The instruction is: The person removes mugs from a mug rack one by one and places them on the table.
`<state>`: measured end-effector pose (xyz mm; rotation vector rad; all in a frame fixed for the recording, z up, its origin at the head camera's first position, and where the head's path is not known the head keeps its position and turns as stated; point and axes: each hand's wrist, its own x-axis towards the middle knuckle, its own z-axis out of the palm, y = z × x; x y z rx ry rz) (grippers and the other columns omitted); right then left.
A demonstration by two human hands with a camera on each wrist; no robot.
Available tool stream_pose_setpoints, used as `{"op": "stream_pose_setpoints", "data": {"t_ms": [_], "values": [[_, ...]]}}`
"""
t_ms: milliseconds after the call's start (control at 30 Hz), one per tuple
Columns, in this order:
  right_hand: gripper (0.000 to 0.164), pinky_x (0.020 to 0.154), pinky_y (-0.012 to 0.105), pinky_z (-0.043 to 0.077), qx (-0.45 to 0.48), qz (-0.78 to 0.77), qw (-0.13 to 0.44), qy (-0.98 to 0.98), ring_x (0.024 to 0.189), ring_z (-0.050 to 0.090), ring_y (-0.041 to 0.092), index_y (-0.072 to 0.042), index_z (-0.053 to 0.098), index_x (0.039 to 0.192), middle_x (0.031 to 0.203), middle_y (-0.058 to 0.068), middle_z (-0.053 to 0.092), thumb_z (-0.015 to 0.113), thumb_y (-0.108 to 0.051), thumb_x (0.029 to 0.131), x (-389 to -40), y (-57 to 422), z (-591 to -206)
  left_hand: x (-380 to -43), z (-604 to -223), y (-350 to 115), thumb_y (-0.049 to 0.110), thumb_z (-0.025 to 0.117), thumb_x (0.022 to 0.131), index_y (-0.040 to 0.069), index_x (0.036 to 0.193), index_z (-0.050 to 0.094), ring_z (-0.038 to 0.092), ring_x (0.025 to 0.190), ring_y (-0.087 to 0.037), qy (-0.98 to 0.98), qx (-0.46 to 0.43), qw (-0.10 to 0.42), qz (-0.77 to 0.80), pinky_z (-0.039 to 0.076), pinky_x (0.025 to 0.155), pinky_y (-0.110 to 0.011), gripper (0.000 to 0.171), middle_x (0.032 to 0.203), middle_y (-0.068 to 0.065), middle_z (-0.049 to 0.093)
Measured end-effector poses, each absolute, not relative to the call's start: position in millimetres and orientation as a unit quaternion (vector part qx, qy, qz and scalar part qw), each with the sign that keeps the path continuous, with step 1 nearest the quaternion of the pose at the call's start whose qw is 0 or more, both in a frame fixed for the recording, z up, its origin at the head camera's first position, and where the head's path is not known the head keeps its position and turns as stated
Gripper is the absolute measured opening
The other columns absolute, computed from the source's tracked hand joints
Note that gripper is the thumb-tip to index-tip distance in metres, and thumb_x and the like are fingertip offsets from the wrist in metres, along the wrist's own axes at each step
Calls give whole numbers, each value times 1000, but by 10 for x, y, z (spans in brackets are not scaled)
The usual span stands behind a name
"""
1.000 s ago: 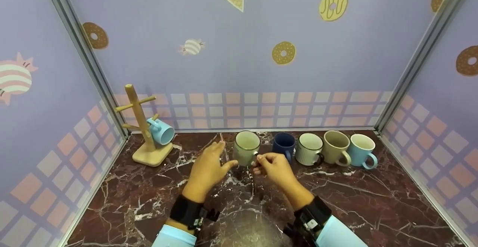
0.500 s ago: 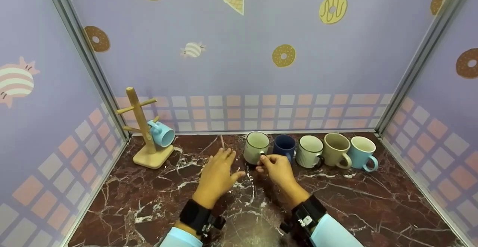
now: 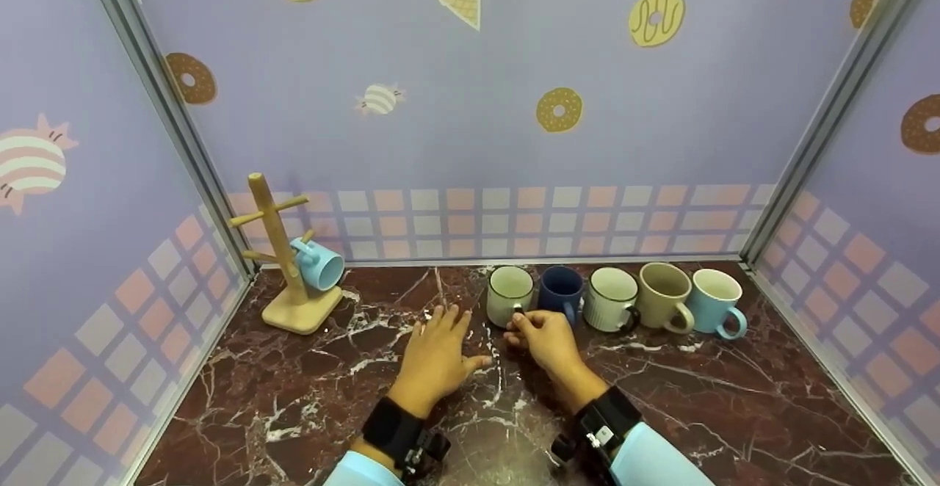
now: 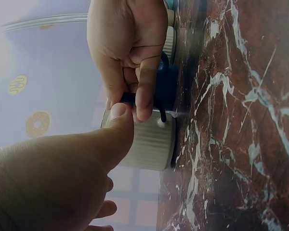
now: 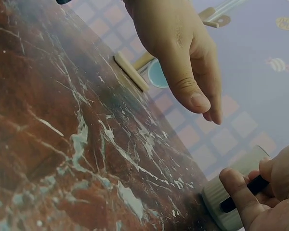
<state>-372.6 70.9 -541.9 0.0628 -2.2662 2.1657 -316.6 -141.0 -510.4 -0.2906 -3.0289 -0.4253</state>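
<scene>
My right hand [image 3: 547,343] pinches the black handle [image 5: 243,193] of a pale green ribbed mug [image 3: 507,299] between thumb and fingers. The mug is upright on the marble-patterned table, at the left end of a row of mugs. Beside it, to the left and nearer the front, my left hand [image 3: 435,357] is spread with straight fingers and holds nothing. In the right wrist view the left hand [image 5: 180,57] hangs apart from the mug. A dark blue mug [image 3: 560,288] stands just right of the green one, partly hidden by the right hand.
Further right in the row are a white ribbed mug [image 3: 609,302], an olive-brown mug [image 3: 659,295] and a light blue mug [image 3: 709,299]. A wooden mug tree [image 3: 275,236] stands at the back left, with another light blue mug [image 3: 323,269] hanging on it. Patterned walls enclose the table.
The green mug has slid right, closer to the dark blue one, with my right hand on its handle. My left hand has drawn back from the mug toward the front and slightly right.
</scene>
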Motion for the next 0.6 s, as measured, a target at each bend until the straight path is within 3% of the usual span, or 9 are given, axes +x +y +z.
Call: {"op": "stream_pose_setpoints", "data": {"t_ms": [367,600], "values": [[22,80,25,71,22,708,-6,-706,89,86,20,16,78,116,113,32,82,66,-2,113,-3729,680,-5433,-3133,-5114,-1409,65,77,100,8,171,50,34,172,-46,-983,-95,20,-153,29,140,-67,95,183,-20,38],[22,82,26,71,28,721,-1,-693,91,86,21,19,76,115,112,34,81,65,-1,114,-3738,655,-5450,-3113,-5091,-1392,64,75,102,7,169,52,38,169,-48,-982,-95,20,-161,32,140,-65,91,181,-22,41]]}}
